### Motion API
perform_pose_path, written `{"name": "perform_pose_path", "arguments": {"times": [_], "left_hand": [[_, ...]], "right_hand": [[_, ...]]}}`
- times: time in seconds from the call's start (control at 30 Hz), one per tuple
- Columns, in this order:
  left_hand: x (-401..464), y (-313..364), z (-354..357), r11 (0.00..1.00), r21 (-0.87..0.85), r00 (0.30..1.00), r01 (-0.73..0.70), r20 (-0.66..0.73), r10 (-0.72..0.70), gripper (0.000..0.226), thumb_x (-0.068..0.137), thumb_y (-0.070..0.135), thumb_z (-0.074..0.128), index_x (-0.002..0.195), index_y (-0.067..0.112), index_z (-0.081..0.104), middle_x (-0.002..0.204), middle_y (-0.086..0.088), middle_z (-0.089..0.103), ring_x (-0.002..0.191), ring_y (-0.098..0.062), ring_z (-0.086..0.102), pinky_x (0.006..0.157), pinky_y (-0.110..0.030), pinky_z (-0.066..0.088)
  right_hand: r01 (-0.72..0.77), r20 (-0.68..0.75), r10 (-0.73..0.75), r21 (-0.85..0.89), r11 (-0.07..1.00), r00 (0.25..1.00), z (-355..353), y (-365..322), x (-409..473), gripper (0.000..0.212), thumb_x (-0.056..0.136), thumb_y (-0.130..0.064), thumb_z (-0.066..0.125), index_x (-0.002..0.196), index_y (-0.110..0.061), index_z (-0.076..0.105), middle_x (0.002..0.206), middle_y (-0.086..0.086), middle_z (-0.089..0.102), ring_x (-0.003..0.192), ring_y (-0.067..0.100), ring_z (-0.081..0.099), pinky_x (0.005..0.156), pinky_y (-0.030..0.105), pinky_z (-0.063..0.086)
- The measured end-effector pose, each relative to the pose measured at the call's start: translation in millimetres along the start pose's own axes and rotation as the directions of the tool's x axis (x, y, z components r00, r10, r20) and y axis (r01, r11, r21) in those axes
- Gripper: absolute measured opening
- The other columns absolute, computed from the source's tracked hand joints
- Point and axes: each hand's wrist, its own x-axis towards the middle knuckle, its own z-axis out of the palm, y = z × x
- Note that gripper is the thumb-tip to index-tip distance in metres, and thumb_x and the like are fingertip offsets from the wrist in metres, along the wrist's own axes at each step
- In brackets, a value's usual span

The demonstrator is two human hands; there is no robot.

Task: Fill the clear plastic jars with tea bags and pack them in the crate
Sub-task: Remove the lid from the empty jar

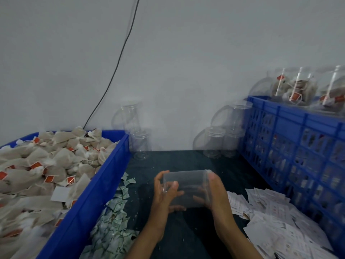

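Observation:
A clear plastic jar (pixel 186 186) lies sideways in both my hands over the dark table; nothing shows inside it. My left hand (pixel 166 191) grips its left end with thumb on top and fingers below. My right hand (pixel 214 191) wraps its right end, where the lid sits. Tea bags (pixel 46 165) with red tags fill the blue tub (pixel 104 176) at my left. The blue slatted crate (pixel 291 139) stands at my right, with filled jars (pixel 298 88) lying on top.
Empty clear jars are stacked against the wall, two at the centre back (pixel 136 131) and several beside the crate (pixel 225 131). Small green-white sachets (pixel 113 221) lie along the tub. White paper slips (pixel 276 217) are heaped at the right. A black cable (pixel 119 58) hangs down the wall.

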Motion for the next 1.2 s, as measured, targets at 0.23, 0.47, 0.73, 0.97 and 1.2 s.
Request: {"name": "perform_pose_path", "arguments": {"times": [0.23, 0.47, 0.73, 0.97, 1.2], "left_hand": [[0, 9, -5, 0.998, 0.054, 0.998, 0.027, -0.053, -0.025, 0.058, 0.059, 0.059, 0.068, 0.111, 0.037, 0.054, 0.11, -0.011, 0.06, 0.08, -0.021, 0.071, 0.048, -0.03, 0.05], [1, 15, -5, 0.957, -0.075, 0.957, 0.281, -0.048, -0.284, 0.056, 0.066, 0.061, 0.053, 0.107, 0.024, 0.06, 0.09, -0.011, 0.072, 0.064, -0.026, 0.07, 0.044, -0.025, 0.047], [-2, 18, -5, 0.988, -0.01, 0.981, 0.152, -0.12, -0.152, 0.05, 0.074, 0.056, 0.055, 0.115, 0.027, 0.053, 0.109, -0.015, 0.065, 0.071, -0.026, 0.069, 0.048, -0.027, 0.05], [-5, 18, -5, 0.99, 0.128, 0.989, -0.052, -0.128, 0.069, 0.04, 0.075, 0.043, 0.059, 0.111, 0.027, 0.054, 0.1, -0.013, 0.062, 0.067, -0.022, 0.066, 0.045, -0.026, 0.046], [1, 13, -16, 0.994, 0.058, 0.986, 0.095, -0.144, -0.086, 0.053, 0.072, 0.057, 0.051, 0.113, 0.023, 0.055, 0.104, -0.018, 0.066, 0.064, -0.025, 0.067, 0.042, -0.025, 0.044]], "right_hand": [[0.025, 0.007, -0.025, -0.072, 0.997, 1.0, 9, 2, -5, 0.029, 0.089, -0.057, 0.045, 0.09, -0.04, 0.068, 0.089, -0.013, 0.07, 0.083, 0.001, 0.066, 0.071, 0.021, 0.051], [0.316, 0.159, -0.278, -0.317, 0.894, 0.947, 11, -10, -10, 0.041, 0.095, -0.053, 0.039, 0.132, -0.038, 0.048, 0.118, -0.005, 0.046, 0.104, -0.008, 0.05, 0.085, 0.005, 0.038], [0.302, 0.301, -0.245, -0.162, 0.94, 0.922, -4, -18, -20, 0.072, 0.076, -0.06, 0.047, 0.143, -0.045, 0.027, 0.151, -0.023, 0.023, 0.139, -0.005, 0.022, 0.112, 0.028, 0.025], [0.035, 0.216, 0.029, -0.29, 0.956, 0.976, -4, -31, -16, 0.087, 0.076, -0.082, 0.042, 0.138, -0.021, 0.04, 0.131, 0.002, 0.051, 0.118, 0.023, 0.053, 0.089, 0.037, 0.048], [0.087, 0.534, 0.05, -0.228, 0.97, 0.844, -26, -33, -6, 0.072, 0.079, -0.027, 0.075, 0.136, -0.052, 0.039, 0.143, -0.006, 0.041, 0.129, 0.008, 0.045, 0.105, 0.039, 0.045]]}}
